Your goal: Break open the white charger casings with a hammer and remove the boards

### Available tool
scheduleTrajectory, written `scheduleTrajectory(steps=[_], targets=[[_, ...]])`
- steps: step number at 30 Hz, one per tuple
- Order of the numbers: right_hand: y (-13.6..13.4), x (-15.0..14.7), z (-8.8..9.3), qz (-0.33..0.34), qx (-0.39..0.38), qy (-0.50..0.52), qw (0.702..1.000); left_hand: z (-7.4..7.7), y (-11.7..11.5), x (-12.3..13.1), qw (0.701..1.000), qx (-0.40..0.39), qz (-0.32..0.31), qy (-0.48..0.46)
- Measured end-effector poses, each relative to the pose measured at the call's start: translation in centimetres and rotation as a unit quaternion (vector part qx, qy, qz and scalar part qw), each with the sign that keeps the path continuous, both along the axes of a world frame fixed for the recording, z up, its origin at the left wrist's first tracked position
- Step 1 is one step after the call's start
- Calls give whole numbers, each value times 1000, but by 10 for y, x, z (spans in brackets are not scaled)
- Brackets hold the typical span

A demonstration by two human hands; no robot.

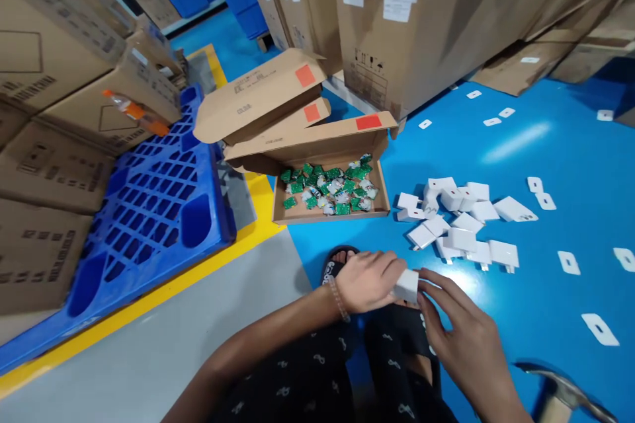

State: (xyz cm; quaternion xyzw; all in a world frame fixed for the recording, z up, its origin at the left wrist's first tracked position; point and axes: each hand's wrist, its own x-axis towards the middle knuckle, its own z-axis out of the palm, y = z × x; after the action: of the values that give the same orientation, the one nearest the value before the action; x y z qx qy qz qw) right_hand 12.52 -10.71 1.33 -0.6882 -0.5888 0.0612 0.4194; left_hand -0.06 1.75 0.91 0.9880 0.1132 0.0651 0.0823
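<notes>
A white block-shaped power adapter point(407, 285) is held in front of me, above my feet. My left hand point(372, 279) is closed around its left side, and a beaded bracelet circles that wrist. The fingers and thumb of my right hand point(454, 320) pinch its right end. Beyond my hands, several similar white power adapters point(461, 239) lie in a loose pile on the blue floor, some with plug prongs showing. A shallow open cardboard box point(330, 217) stands ahead, holding many small green circuit boards point(342, 208) with white and silvery parts.
Flat white cover plates point(600, 329) with slots lie scattered to the right. A hammer point(565, 390) rests near my right forearm. At left, a blue plastic pallet point(149, 211) bears stacked cartons point(44, 165) and an orange bottle point(136, 112). Tall cartons point(370, 46) stand behind.
</notes>
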Motion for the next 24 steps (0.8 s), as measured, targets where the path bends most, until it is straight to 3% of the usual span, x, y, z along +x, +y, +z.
scheduleTrajectory(steps=[5,14,18,21,24], targets=[[9,10,4,87,14,11,996,0,2,-9,999,41,-22,-13],[37,8,7,91,56,20,994,21,11,-22,996,60,57,17],[34,-3,-2,37,19,103,994,25,15,-23,996,25,78,27],[13,-21,-21,-40,-40,291,955,15,9,-14,995,-35,72,55],[-16,-31,-48,-122,-80,428,892,0,-5,-4,993,-85,-1,87]])
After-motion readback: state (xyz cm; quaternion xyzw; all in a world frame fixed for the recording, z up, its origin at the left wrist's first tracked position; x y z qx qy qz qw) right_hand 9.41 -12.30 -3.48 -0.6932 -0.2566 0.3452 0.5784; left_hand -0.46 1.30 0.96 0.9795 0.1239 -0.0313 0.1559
